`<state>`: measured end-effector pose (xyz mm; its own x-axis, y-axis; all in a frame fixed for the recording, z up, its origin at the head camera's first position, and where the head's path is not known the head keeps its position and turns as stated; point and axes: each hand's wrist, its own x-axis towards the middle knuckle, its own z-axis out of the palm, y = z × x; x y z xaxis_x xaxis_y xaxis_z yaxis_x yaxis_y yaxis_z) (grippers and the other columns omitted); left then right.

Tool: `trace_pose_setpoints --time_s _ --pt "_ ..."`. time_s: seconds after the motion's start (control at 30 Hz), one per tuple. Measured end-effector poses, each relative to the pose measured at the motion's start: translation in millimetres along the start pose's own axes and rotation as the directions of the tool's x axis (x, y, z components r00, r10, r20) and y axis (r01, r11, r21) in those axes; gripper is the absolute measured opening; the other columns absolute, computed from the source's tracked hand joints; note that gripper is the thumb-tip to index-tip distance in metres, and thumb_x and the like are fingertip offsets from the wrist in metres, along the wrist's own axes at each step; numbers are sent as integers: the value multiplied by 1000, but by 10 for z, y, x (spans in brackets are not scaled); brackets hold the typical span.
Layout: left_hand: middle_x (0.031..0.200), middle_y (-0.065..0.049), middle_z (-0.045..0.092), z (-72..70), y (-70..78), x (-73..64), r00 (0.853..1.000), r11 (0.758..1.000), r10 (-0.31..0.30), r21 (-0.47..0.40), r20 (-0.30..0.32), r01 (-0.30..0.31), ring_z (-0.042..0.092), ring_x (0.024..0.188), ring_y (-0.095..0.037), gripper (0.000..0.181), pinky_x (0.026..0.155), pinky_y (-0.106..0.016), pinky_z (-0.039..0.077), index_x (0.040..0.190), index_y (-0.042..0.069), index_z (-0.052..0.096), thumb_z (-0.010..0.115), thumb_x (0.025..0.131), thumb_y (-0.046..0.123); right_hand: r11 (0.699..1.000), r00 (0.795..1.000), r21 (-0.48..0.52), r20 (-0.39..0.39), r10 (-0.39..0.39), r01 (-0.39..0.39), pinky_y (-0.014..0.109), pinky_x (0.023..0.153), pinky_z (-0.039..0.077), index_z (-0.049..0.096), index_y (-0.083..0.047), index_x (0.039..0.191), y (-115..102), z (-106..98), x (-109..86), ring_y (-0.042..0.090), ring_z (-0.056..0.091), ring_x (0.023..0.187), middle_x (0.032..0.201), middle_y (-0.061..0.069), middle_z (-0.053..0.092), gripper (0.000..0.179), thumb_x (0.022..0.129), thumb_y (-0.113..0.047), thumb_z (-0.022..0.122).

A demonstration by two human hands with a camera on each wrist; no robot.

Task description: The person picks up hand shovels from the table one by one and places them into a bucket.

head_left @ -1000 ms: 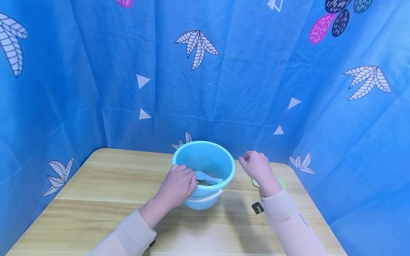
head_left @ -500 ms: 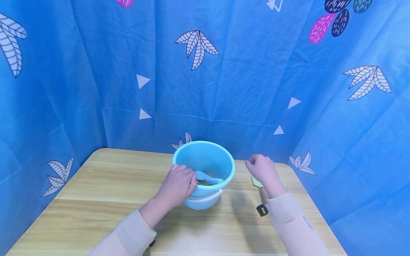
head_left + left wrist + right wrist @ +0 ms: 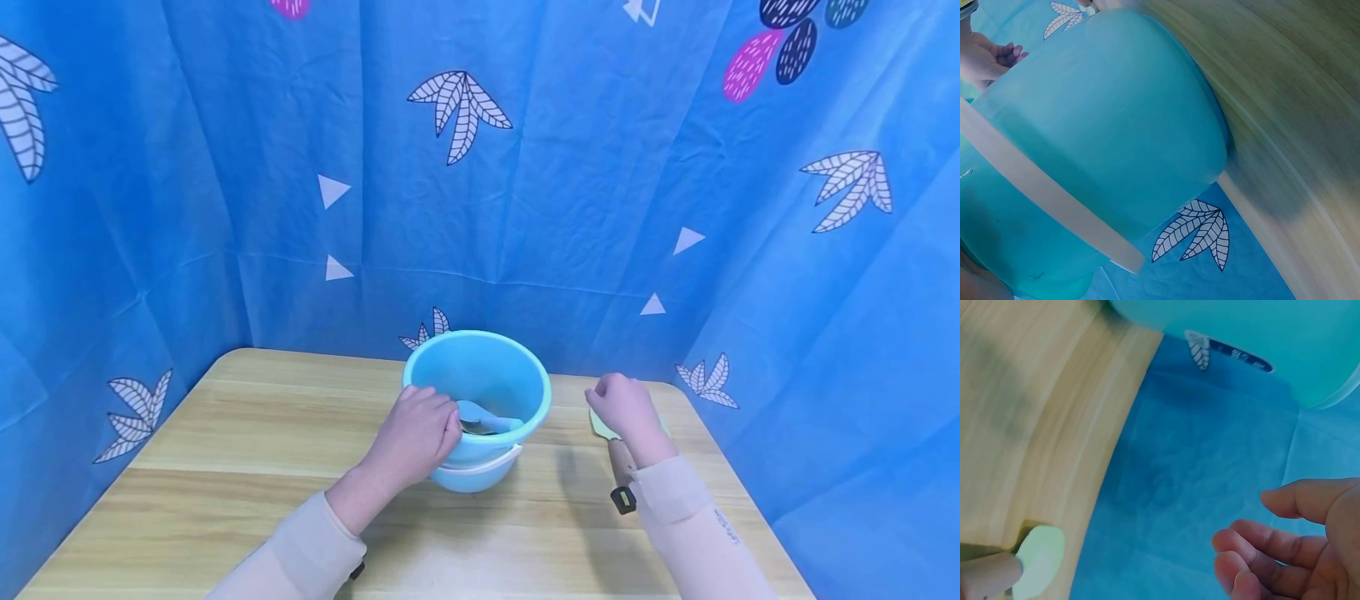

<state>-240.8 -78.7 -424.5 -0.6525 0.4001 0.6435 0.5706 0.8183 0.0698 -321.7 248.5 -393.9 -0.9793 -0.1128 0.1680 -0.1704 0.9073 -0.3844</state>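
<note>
A light blue bucket (image 3: 480,367) with a white handle (image 3: 480,462) stands on the table. My left hand (image 3: 420,429) grips its near left rim, fingers curled over the edge. Inside lies a pale blue utensil (image 3: 489,417) with a broad rounded end. To the right of the bucket my right hand (image 3: 624,408) hovers with nothing in it; in the right wrist view its fingers are loosely bent and apart from the thumb. Below it lies a utensil with a light green head (image 3: 1038,562) and a brown handle (image 3: 620,461), partly hidden by the hand and wrist.
The wooden table (image 3: 262,433) has rounded back corners. Blue patterned curtains (image 3: 525,208) hang behind it and along both sides. A dark wrist device (image 3: 623,500) sits at the right cuff.
My right hand has moved to the right and slightly toward me, away from the bucket and over the green-headed utensil. The left hand and bucket have stayed put.
</note>
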Motion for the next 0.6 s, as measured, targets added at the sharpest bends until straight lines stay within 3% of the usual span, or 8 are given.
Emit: trace_pose_setpoints --time_s 0.33,0.6 --pt "64 12 41 10 -2 3 1000 1000 4 0 -21 -4 36 68 -12 26 71 -33 34 69 23 48 52 95 18 998 999 -53 35 29 -27 35 56 34 41 -14 60 241 99 33 16 34 52 55 -2 35 38 94 -23 56" --pt "65 12 42 -5 -3 4 1000 1000 5 -3 -5 -5 37 68 -13 27 72 -33 34 70 23 48 46 97 20 995 993 -67 89 83 -77 34 55 32 38 -14 59 343 149 26 16 30 52 55 -3 31 38 93 -23 54"
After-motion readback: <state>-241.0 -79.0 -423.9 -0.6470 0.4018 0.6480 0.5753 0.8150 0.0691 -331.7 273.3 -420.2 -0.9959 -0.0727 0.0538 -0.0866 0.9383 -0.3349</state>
